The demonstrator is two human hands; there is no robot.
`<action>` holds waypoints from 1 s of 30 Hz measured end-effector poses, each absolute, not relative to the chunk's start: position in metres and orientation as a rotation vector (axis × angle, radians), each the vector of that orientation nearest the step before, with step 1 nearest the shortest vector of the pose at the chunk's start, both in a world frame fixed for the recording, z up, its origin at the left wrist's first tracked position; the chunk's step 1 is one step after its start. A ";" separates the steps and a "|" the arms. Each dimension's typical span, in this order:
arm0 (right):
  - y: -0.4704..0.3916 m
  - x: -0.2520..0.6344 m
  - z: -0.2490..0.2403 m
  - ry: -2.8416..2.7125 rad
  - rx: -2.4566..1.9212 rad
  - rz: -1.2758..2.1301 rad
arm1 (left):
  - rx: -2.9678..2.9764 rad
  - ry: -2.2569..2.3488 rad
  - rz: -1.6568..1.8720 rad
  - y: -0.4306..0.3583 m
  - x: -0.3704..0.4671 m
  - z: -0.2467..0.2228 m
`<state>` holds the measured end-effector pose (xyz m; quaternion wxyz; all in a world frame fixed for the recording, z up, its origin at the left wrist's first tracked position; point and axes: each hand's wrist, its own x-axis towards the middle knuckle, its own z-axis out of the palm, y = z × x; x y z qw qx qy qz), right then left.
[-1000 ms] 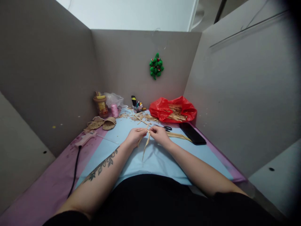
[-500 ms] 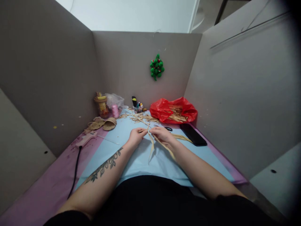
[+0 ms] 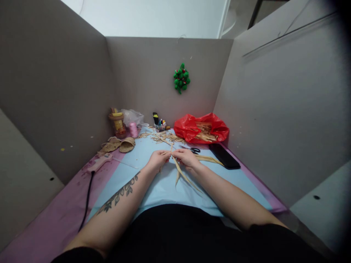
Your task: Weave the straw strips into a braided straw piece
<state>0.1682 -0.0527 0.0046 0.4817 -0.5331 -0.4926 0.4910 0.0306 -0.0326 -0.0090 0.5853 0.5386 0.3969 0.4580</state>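
Note:
Both hands meet over the light blue sheet (image 3: 153, 186), fingertips almost touching. My left hand (image 3: 159, 160) pinches the dried straw strips (image 3: 181, 173) at their upper part, where a thin twisted end sticks up. From the right, my right hand (image 3: 184, 157) closes its thumb and fingers on the same strips. Their loose ends hang down and to the right below the hands. More long dry leaves (image 3: 210, 159) lie just right of my right hand, beside the black scissors (image 3: 195, 150).
A black phone (image 3: 224, 156) and a red bag of straw (image 3: 186, 128) are at the right. Straw scraps (image 3: 170, 137), a pen holder (image 3: 160, 127), pink thread (image 3: 133, 130), a jar (image 3: 118, 125), woven pieces (image 3: 127, 144) and a corded glue gun (image 3: 100, 163) lie beyond and left.
My right hand has moved slightly left, up against my left hand. The hanging strips have shifted and now run together below the fingers. More of the scissors shows.

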 end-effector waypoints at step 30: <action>-0.047 0.175 0.001 -1.238 -1.100 1.462 | 1.301 0.922 1.089 -0.025 0.022 -0.004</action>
